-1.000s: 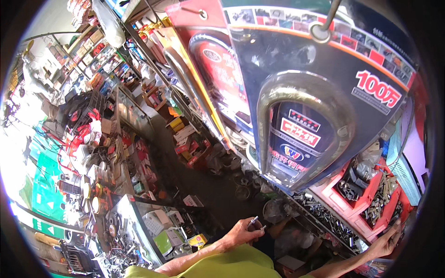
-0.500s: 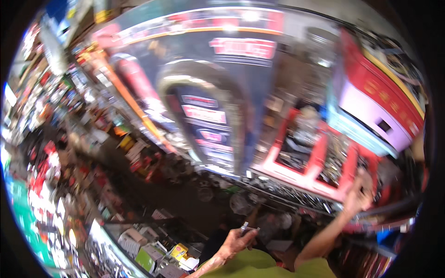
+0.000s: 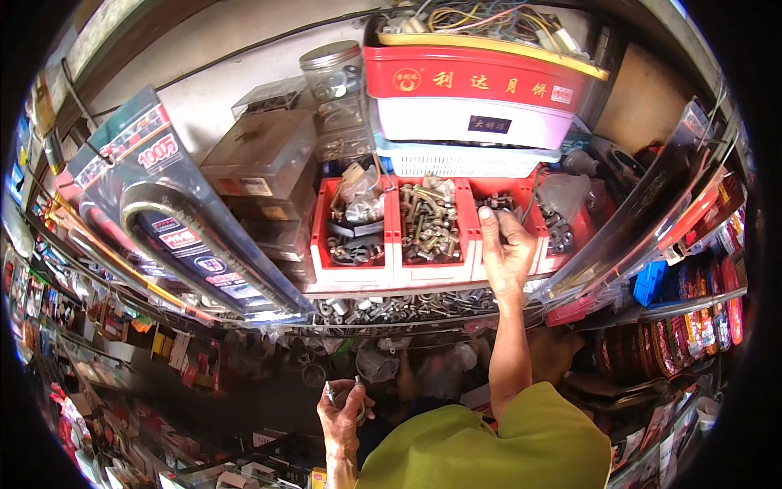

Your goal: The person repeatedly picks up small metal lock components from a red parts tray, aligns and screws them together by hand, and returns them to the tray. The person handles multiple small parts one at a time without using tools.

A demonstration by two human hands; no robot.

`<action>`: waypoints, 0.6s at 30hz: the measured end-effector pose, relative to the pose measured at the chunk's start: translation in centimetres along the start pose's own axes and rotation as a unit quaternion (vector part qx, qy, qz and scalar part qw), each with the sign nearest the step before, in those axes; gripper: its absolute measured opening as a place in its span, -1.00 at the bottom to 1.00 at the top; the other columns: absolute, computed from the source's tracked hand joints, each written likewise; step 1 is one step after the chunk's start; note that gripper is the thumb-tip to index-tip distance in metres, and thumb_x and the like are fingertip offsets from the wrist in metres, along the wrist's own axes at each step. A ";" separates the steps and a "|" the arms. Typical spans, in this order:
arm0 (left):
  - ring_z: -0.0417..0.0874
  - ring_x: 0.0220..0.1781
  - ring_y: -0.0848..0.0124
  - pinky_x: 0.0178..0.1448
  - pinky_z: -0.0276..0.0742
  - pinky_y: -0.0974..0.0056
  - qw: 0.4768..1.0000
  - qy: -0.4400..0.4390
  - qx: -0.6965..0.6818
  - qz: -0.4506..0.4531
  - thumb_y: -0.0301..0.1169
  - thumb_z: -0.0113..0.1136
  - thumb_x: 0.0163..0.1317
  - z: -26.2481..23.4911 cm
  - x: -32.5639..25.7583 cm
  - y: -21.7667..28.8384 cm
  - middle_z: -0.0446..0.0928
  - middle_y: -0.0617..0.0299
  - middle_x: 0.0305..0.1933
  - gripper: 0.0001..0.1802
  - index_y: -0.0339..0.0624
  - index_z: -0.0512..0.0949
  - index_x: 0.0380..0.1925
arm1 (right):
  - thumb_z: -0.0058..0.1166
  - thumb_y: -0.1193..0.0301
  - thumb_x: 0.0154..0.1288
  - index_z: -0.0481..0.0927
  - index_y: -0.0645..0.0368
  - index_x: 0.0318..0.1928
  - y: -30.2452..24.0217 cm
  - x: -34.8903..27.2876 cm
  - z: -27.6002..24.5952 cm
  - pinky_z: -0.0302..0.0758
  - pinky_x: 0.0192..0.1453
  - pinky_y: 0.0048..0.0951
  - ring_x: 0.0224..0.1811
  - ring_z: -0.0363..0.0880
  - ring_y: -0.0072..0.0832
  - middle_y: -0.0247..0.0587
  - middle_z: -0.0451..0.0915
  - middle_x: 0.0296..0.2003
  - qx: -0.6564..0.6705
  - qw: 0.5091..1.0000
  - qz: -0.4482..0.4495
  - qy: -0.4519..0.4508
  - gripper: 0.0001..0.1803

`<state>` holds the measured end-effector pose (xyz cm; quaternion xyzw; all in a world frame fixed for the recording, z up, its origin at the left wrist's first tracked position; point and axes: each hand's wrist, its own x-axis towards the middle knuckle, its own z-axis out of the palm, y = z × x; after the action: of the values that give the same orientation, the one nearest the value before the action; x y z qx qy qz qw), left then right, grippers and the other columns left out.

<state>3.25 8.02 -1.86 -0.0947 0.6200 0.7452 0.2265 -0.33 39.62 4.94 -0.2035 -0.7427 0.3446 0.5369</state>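
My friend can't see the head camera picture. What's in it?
A person's right hand is at a red hardware bin; the left hand, lower, holds small metal parts. The bin just left holds bolts, and a red box of wires tops the stack behind.

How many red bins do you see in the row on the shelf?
4: the leftmost bin, the second bin holding bolts, the third bin at the right hand, and the fourth bin, partly covered by a hanging package. More may be hidden there.
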 end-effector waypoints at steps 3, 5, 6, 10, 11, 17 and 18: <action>0.51 -0.68 0.46 -0.65 0.26 0.45 1.000 -0.009 -0.007 -0.010 -0.24 0.34 0.14 -0.6 0.7 -1.5 0.57 0.11 -0.57 -0.61 -0.33 0.51 -0.20 | 0.19 0.31 0.29 0.63 0.28 -0.35 -0.3 -0.1 -0.2 0.35 -0.51 -0.46 -0.62 0.33 -0.62 -0.18 0.50 -0.66 -0.015 1.000 -0.004 -0.005 -0.75; 0.50 -0.68 0.49 -0.64 0.24 0.47 1.000 0.001 -0.002 -0.029 -0.20 0.33 0.16 -0.2 0.8 -1.8 0.57 0.12 -0.57 -0.58 -0.37 0.56 -0.19 | 0.20 0.34 0.28 0.62 0.30 -0.36 -0.2 0.2 -0.2 0.34 -0.51 -0.49 -0.61 0.33 -0.66 -0.23 0.49 -0.67 0.011 1.000 -0.008 0.005 -0.77; 0.50 -0.68 0.48 -0.63 0.27 0.45 0.999 0.003 0.004 -0.042 -0.20 0.31 0.16 -0.3 0.8 -2.1 0.57 0.13 -0.57 -0.60 -0.35 0.56 -0.20 | 0.20 0.36 0.28 0.62 0.31 -0.36 -0.1 0.2 -0.3 0.34 -0.50 -0.50 -0.60 0.32 -0.67 -0.26 0.49 -0.67 0.023 1.000 -0.006 0.011 -0.78; 0.48 -0.69 0.50 -0.62 0.22 0.49 0.998 0.013 0.010 -0.059 -0.15 0.30 0.17 -0.4 0.9 -2.4 0.56 0.16 -0.59 -0.60 -0.32 0.58 -0.25 | 0.22 0.47 0.25 0.62 0.33 -0.35 -0.3 -0.2 0.0 0.38 -0.45 -0.58 -0.54 0.40 -0.71 -0.30 0.53 -0.62 0.049 0.998 0.001 0.032 -0.86; 0.48 -0.69 0.51 -0.63 0.23 0.49 0.998 0.021 0.005 -0.057 -0.15 0.30 0.17 -0.4 0.8 -2.2 0.55 0.17 -0.60 -0.61 -0.32 0.57 -0.27 | 0.21 0.49 0.24 0.62 0.34 -0.34 -0.3 -0.4 0.0 0.43 -0.41 -0.59 -0.52 0.47 -0.70 -0.26 0.58 -0.59 0.046 0.998 -0.003 0.030 -0.87; 0.47 -0.70 0.52 -0.63 0.25 0.51 0.997 0.068 0.003 -0.026 -0.40 0.41 0.01 0.2 0.8 -1.2 0.55 0.25 -0.59 -0.69 -0.16 0.46 -0.31 | 0.23 0.53 0.20 0.62 0.33 -0.37 0.2 -0.4 0.2 0.37 -0.51 -0.58 -0.60 0.37 -0.72 -0.23 0.55 -0.63 0.033 0.998 -0.001 0.052 -0.90; 0.47 -0.70 0.52 -0.63 0.25 0.51 0.998 0.062 -0.004 -0.022 -0.38 0.41 0.02 0.1 0.9 -1.2 0.55 0.25 -0.58 -0.68 -0.16 0.46 -0.30 | 0.22 0.53 0.20 0.62 0.33 -0.36 0.4 -0.4 0.4 0.36 -0.51 -0.58 -0.60 0.36 -0.72 -0.24 0.54 -0.64 0.033 0.998 -0.005 0.057 -0.90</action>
<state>3.04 8.45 -3.27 -0.1552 0.6280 0.7349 0.2038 -0.57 39.51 4.32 -0.2015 -0.6998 0.3542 0.5867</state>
